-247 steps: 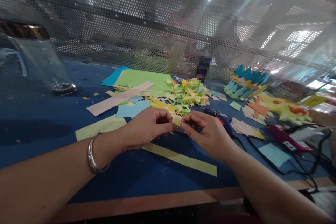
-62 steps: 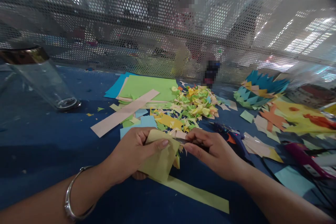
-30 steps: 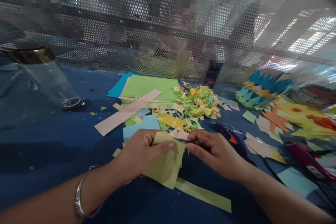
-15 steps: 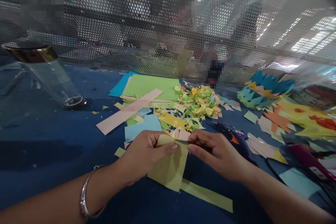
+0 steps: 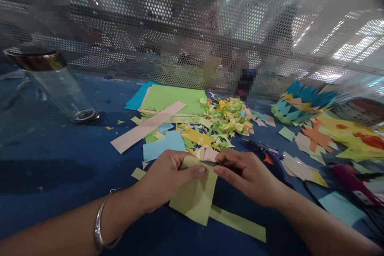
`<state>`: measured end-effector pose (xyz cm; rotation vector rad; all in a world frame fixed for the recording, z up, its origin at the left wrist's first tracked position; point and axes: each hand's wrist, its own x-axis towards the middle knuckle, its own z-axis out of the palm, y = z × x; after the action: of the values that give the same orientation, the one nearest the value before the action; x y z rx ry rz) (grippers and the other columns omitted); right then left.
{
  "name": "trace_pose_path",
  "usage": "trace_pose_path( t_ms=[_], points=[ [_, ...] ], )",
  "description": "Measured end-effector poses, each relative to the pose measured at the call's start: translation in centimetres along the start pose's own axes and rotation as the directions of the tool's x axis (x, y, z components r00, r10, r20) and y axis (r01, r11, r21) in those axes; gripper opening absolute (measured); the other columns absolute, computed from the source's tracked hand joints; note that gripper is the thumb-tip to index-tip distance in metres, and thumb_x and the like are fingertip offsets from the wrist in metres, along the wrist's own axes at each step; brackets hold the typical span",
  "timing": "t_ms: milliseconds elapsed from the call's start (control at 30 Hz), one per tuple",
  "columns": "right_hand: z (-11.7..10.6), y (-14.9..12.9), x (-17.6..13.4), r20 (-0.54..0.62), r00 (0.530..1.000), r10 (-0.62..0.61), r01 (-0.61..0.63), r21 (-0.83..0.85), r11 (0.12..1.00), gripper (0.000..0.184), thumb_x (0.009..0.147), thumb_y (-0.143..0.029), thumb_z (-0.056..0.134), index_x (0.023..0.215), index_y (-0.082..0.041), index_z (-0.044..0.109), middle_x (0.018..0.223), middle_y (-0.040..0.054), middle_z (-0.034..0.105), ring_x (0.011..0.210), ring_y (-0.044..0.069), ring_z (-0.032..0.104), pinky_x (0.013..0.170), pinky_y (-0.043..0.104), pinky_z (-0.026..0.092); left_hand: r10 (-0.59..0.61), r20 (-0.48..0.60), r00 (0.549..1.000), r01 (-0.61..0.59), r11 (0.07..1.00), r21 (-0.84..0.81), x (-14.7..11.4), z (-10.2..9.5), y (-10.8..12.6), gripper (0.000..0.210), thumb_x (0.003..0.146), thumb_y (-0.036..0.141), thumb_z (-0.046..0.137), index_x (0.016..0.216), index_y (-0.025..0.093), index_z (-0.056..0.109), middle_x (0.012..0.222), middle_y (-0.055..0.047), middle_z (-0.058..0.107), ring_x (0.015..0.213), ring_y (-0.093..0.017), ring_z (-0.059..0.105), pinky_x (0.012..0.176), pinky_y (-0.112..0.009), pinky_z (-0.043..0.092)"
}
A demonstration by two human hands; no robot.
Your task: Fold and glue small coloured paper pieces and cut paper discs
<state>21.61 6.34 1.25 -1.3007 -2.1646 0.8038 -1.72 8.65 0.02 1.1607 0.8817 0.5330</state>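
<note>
Between my left thumb and fingers, a pale yellow-green paper piece (image 5: 194, 198) is pinched near its top edge and hangs tilted. My left hand (image 5: 172, 178) wears a silver bangle at the wrist. My right hand (image 5: 244, 174) is closed round a tool with a thin grey metal blade (image 5: 207, 163); its handle is mostly hidden by my fingers, so its kind is unclear. The blade lies at the paper's upper edge, close to my left thumb tip. A long strip of the same pale paper (image 5: 240, 224) lies on the table below my right hand.
Paper scraps (image 5: 229, 116) pile up beyond my hands, beside coloured sheets (image 5: 174, 98) and a pink strip (image 5: 147, 128). A glass bottle (image 5: 64, 92) stands left. To the right are a dark-blue glue gun (image 5: 271, 158), a paper crown (image 5: 303, 104), a purple power strip (image 5: 357, 184) and cords.
The paper has swung slightly downward and to the right in my left hand. Both hands keep nearly the same place, and the blade stays at the paper's top edge.
</note>
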Motion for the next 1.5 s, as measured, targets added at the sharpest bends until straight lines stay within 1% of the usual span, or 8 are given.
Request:
trace_pose_path(
  t_ms=[167, 433, 633, 733, 867, 1067, 1267, 1500],
  points=[
    [0.0, -0.1, 0.0, -0.002, 1.000, -0.008, 0.008, 0.001, 1.000, 0.028, 0.101, -0.043, 0.053, 0.087, -0.019, 0.058, 0.067, -0.0040, 0.047, 0.060, 0.010, 0.040, 0.054, 0.026, 0.033, 0.016, 0.003, 1.000, -0.016, 1.000, 0.006, 0.1, 0.0, -0.1, 0.031, 0.082, 0.045, 0.079, 0.081, 0.015, 0.072, 0.075, -0.003, 0.072, 0.063, -0.012, 0.061, 0.059, -0.023, 0.044],
    [0.2, -0.1, 0.2, 0.003, 1.000, -0.029, 0.029, -0.003, 1.000, 0.027, 0.101, -0.041, 0.053, 0.088, -0.018, 0.059, 0.069, -0.0037, 0.049, 0.062, 0.009, 0.041, 0.056, 0.026, 0.034, -0.025, 0.021, 0.999, 0.026, 1.000, -0.015, 0.0, 0.2, 0.0, 0.032, 0.081, 0.046, 0.078, 0.081, 0.015, 0.072, 0.077, -0.005, 0.073, 0.065, -0.014, 0.063, 0.061, -0.024, 0.045],
    [0.0, 0.1, 0.0, 0.002, 1.000, -0.003, 0.003, 0.015, 1.000, 0.027, 0.102, -0.042, 0.052, 0.088, -0.018, 0.058, 0.068, -0.0040, 0.048, 0.061, 0.009, 0.040, 0.055, 0.026, 0.033, -0.063, 0.058, 0.996, 0.064, 0.998, -0.015, -0.8, -0.1, 0.1, 0.041, 0.085, 0.056, 0.071, 0.092, 0.016, 0.076, 0.089, -0.009, 0.077, 0.071, -0.018, 0.067, 0.067, -0.028, 0.047],
    [0.0, 0.0, 0.0, 0.009, 1.000, 0.006, -0.007, 0.026, 1.000, 0.027, 0.101, -0.042, 0.053, 0.089, -0.018, 0.058, 0.069, -0.0036, 0.049, 0.061, 0.010, 0.042, 0.055, 0.026, 0.034, -0.070, 0.072, 0.995, 0.072, 0.997, -0.029, -0.9, -0.1, 0.0, 0.045, 0.085, 0.060, 0.070, 0.088, 0.015, 0.076, 0.085, -0.009, 0.077, 0.073, -0.020, 0.068, 0.070, -0.031, 0.049],
    [-0.1, -0.1, 0.0, 0.012, 1.000, -0.018, 0.018, 0.030, 0.999, 0.026, 0.101, -0.041, 0.053, 0.090, -0.018, 0.060, 0.071, -0.0028, 0.052, 0.064, 0.010, 0.045, 0.057, 0.026, 0.036, -0.089, 0.074, 0.993, 0.089, 0.996, 0.005, -0.6, 0.0, -0.2, 0.048, 0.084, 0.062, 0.069, 0.088, 0.015, 0.077, 0.086, -0.009, 0.077, 0.074, -0.020, 0.067, 0.069, -0.030, 0.048],
    [-0.2, -0.2, 0.1, 0.017, 1.000, -0.021, 0.021, 0.032, 0.999, 0.025, 0.101, -0.040, 0.054, 0.089, -0.018, 0.059, 0.069, -0.0037, 0.051, 0.061, 0.009, 0.043, 0.056, 0.025, 0.034, -0.074, 0.078, 0.994, 0.078, 0.996, -0.046, -0.5, 0.1, -0.2, 0.043, 0.085, 0.058, 0.070, 0.090, 0.016, 0.078, 0.090, -0.010, 0.078, 0.075, -0.019, 0.067, 0.071, -0.029, 0.048],
    [-0.2, 0.0, -0.1, 0.032, 0.999, 0.000, -0.001, 0.046, 0.999, 0.027, 0.101, -0.042, 0.053, 0.089, -0.019, 0.059, 0.069, -0.0037, 0.051, 0.061, 0.010, 0.042, 0.056, 0.026, 0.034, -0.070, 0.156, 0.985, 0.096, 0.982, -0.165, -0.5, 0.1, -0.1, 0.036, 0.085, 0.051, 0.074, 0.094, 0.016, 0.080, 0.091, -0.010, 0.079, 0.075, -0.018, 0.069, 0.073, -0.029, 0.049],
    [-0.3, -0.2, -0.1, 0.040, 0.999, 0.013, -0.014, 0.025, 1.000, 0.029, 0.102, -0.044, 0.052, 0.089, -0.019, 0.059, 0.068, -0.0034, 0.051, 0.061, 0.010, 0.042, 0.056, 0.026, 0.034, -0.065, 0.202, 0.977, 0.104, 0.977, -0.187, -0.4, 0.0, 0.0, 0.035, 0.086, 0.046, 0.074, 0.100, 0.015, 0.080, 0.089, -0.011, 0.079, 0.077, -0.019, 0.070, 0.073, -0.029, 0.050]
  ],
)
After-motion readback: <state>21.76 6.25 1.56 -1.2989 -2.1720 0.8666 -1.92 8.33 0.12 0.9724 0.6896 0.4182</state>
